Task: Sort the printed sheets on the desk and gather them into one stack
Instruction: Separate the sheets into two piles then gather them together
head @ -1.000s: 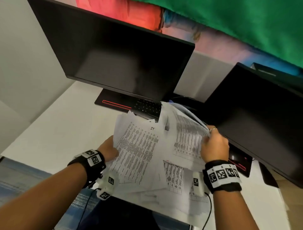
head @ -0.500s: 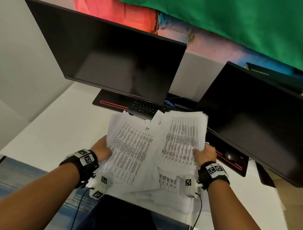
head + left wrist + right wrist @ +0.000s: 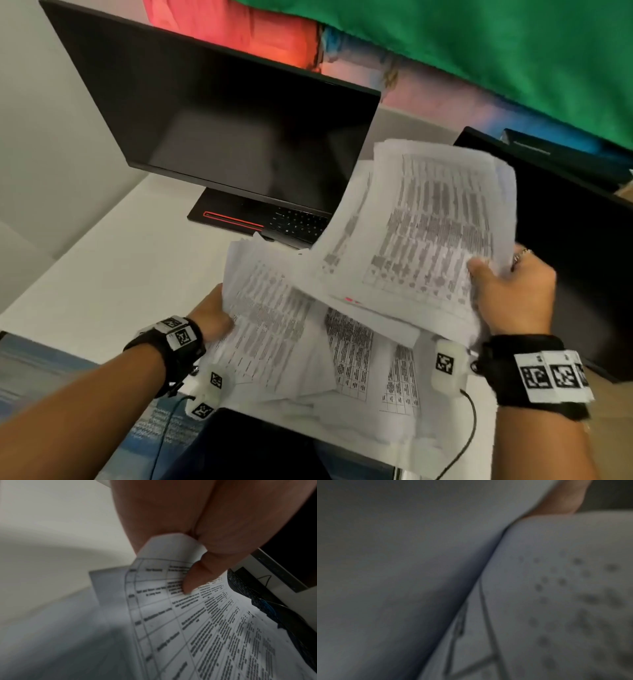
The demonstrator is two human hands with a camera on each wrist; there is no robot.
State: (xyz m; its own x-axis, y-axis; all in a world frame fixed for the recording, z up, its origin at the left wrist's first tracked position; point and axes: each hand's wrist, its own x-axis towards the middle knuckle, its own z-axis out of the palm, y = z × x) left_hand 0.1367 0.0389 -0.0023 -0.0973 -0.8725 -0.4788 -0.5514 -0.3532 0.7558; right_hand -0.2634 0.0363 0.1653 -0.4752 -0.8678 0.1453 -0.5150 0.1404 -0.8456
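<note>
My right hand (image 3: 507, 291) grips a thick bundle of printed sheets (image 3: 428, 226) by its right edge and holds it lifted and tilted above the desk. My left hand (image 3: 212, 318) holds the left edge of another bundle of printed sheets (image 3: 270, 315), which lies partly under the raised one. In the left wrist view my thumb (image 3: 197, 577) presses on the top printed sheet (image 3: 214, 635) with the fingers underneath. More loose sheets (image 3: 376, 370) lie spread on the desk below both bundles. The right wrist view shows only blurred paper (image 3: 556, 601) close up.
A dark monitor (image 3: 222, 130) stands at the back left, its base and a black keyboard (image 3: 294, 222) under it. A second dark monitor (image 3: 565, 240) stands at the right, close behind my right hand. The white desk (image 3: 102, 267) extends left; its front edge is near me.
My right hand has lifted its bundle up and to the right, off the spread sheets. My left hand stays on the left bundle's edge.
</note>
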